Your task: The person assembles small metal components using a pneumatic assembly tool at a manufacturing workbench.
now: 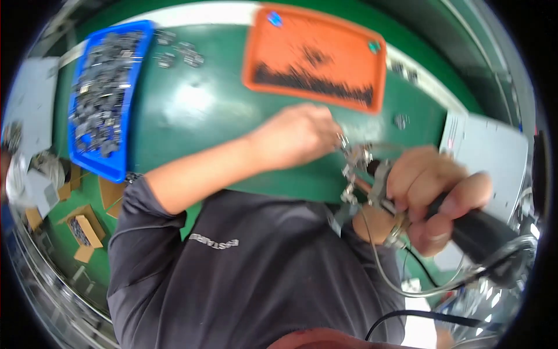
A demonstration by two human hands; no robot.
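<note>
Metal clips (350, 152), pinched between both hands

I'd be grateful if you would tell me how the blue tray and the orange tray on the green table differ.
The blue tray is long and narrow, at the table's left edge; the orange tray is broader, at the far middle. The blue tray is heaped almost all over with small grey metal parts; the orange tray holds only a thin dark band of small pieces, most of its floor bare. Both are shallow, rimmed and lie flat on the green table.
</note>
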